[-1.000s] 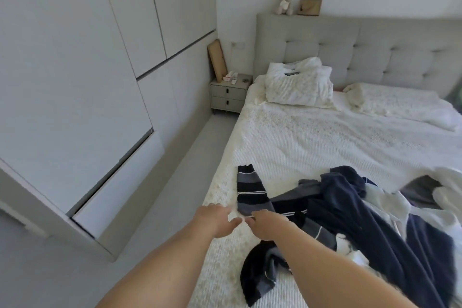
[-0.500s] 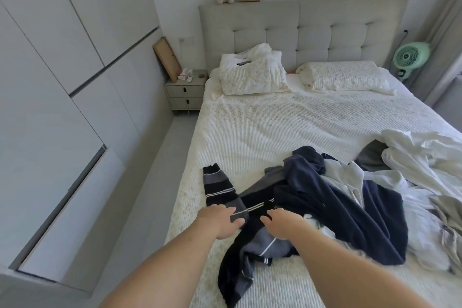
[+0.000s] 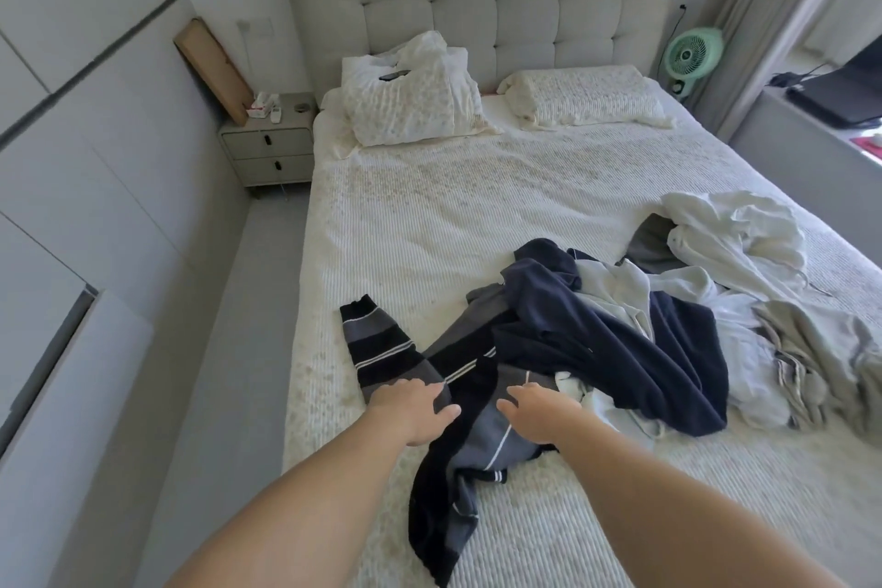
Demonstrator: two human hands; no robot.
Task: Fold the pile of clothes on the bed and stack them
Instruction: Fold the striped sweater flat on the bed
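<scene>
My left hand (image 3: 411, 411) rests with relaxed fingers on the striped sweater (image 3: 470, 432); my right hand (image 3: 541, 415) hovers just beside it, fingers loosely curled, holding nothing. The sweater lies crumpled at the near edge of the bed (image 3: 453, 224), touching the pile of clothes (image 3: 668, 325). It looks like a soft, limp, light knit: judged best taken at the shoulder seams, since the sleeves will trail.

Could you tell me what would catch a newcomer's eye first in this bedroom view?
Most striking is the dark striped sweater sprawled at the near left of the bed, with the left hand and right hand resting on it. Just right of it lies a tangled heap: a navy garment over white clothes. A mint green fan stands beside the headboard.
</scene>
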